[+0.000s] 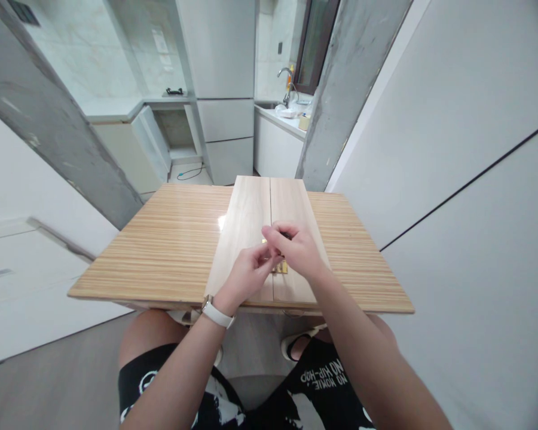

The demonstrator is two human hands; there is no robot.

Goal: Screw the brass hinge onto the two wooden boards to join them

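Two pale wooden boards (246,206) lie side by side, with a narrow seam between them. A gold-coloured metal plate, like a hinge (281,268), rests over the seam, partly covered by my hands. My left hand (251,270) is closed in a pinch just above the plate, its fingertips meeting those of the other hand. Over the right board, my right hand (296,246) is curled closed around something dark, mostly hidden by the fingers. What either hand holds cannot be made out.
Beneath the boards is a wood-grain table (174,239); its front edge runs just above my knees. White panels (466,197) stand close on the right. Beyond the table are a refrigerator (224,119), a kitchen counter (112,110) and a sink tap (288,83).
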